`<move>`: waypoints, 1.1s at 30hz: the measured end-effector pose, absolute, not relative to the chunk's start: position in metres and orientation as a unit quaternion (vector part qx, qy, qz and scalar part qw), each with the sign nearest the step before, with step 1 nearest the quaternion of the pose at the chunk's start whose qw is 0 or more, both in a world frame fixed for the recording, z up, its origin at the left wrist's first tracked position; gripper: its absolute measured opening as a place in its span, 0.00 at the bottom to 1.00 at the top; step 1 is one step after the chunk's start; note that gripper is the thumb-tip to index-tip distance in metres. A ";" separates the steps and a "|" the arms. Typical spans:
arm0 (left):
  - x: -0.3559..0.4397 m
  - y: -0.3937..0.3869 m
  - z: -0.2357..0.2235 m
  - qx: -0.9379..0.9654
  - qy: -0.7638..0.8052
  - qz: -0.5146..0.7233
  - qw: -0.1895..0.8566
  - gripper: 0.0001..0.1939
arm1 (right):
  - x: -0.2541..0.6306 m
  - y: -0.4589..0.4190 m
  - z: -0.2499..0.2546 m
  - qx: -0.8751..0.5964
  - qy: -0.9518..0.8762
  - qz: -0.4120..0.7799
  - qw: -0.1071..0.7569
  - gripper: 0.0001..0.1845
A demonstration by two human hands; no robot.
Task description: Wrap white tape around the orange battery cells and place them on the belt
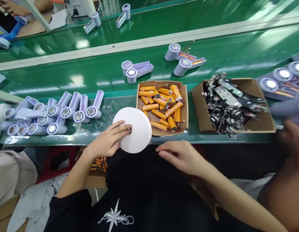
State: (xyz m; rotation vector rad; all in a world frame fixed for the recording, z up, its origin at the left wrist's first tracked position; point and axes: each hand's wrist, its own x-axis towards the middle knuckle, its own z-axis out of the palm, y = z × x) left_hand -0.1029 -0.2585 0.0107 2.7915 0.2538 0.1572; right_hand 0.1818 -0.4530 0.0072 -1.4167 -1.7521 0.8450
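My left hand (110, 139) holds a flat white roll (137, 132) at the bench edge, its fingers laid over the face by the dark centre hole. The thumb side of that hand is partly behind the roll. To the right of the roll and apart from it, my right hand (182, 158) hangs just off the bench edge, thumb and forefinger drawn close together. Anything between those fingertips is too small to make out. Just beyond both hands stands a cardboard box (186, 106) of orange wrapped battery cells (161, 104) with thin wires.
Lavender fan housings with handles (91, 112) crowd the bench at left. More housings (131, 75) lie on the green conveyor (91, 72). At right sits a box (202, 111) heaped with circuit boards (232, 100). A co-worker's blurred hand (293, 135) holds a housing at far right.
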 end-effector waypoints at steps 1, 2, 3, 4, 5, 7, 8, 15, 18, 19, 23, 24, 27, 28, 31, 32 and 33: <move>-0.106 -0.252 0.012 0.982 0.089 0.039 0.165 0.32 | 0.172 -0.456 -0.003 -0.536 -0.690 0.355 0.334 0.13; -0.107 -0.246 0.013 0.983 0.089 0.022 0.156 0.33 | 0.163 -0.457 -0.014 -0.524 -0.701 0.371 0.311 0.13; -0.108 -0.240 0.013 0.986 0.090 0.008 0.140 0.35 | 0.154 -0.458 -0.024 -0.515 -0.709 0.379 0.297 0.14; -0.109 -0.234 0.012 0.989 0.090 -0.002 0.117 0.36 | 0.147 -0.457 -0.033 -0.510 -0.712 0.383 0.294 0.14; -0.109 -0.229 0.010 0.992 0.089 -0.004 0.090 0.37 | 0.142 -0.456 -0.041 -0.506 -0.709 0.390 0.298 0.15; -0.112 -0.220 0.005 0.996 0.076 0.016 0.035 0.36 | 0.135 -0.452 -0.050 -0.497 -0.690 0.420 0.317 0.14; -0.115 -0.217 0.002 0.997 0.067 0.039 0.010 0.34 | 0.132 -0.450 -0.051 -0.494 -0.679 0.430 0.331 0.14; -0.142 -0.236 -0.010 0.960 0.198 0.197 -0.031 0.27 | 0.109 -0.432 -0.035 -0.525 -0.564 0.479 0.420 0.16; -0.150 -0.249 -0.007 0.941 0.249 0.227 -0.014 0.31 | 0.096 -0.425 -0.031 -0.491 -0.566 0.533 0.393 0.21; -0.151 -0.252 -0.004 0.936 0.265 0.232 -0.001 0.33 | 0.092 -0.424 -0.031 -0.478 -0.560 0.555 0.388 0.23; -0.147 -0.267 0.008 0.932 0.283 0.209 0.087 0.42 | 0.077 -0.419 -0.031 -0.438 -0.504 0.630 0.396 0.37; -0.145 -0.272 0.007 0.933 0.282 0.192 0.117 0.42 | 0.074 -0.417 -0.030 -0.433 -0.507 0.627 0.402 0.36; -0.137 -0.282 -0.002 0.926 0.282 0.154 0.198 0.43 | 0.071 -0.411 -0.022 -0.388 -0.575 0.573 0.437 0.16; -0.135 -0.284 -0.007 0.921 0.284 0.154 0.216 0.43 | 0.072 -0.409 -0.018 -0.366 -0.595 0.552 0.454 0.12; -0.131 -0.285 -0.015 0.916 0.284 0.161 0.232 0.44 | 0.079 -0.406 -0.006 -0.332 -0.606 0.526 0.495 0.09; -0.130 -0.285 -0.015 0.918 0.282 0.160 0.228 0.44 | 0.082 -0.406 -0.002 -0.330 -0.605 0.529 0.496 0.08; -0.129 -0.284 -0.013 0.922 0.277 0.157 0.221 0.44 | 0.085 -0.407 0.002 -0.321 -0.605 0.538 0.491 0.08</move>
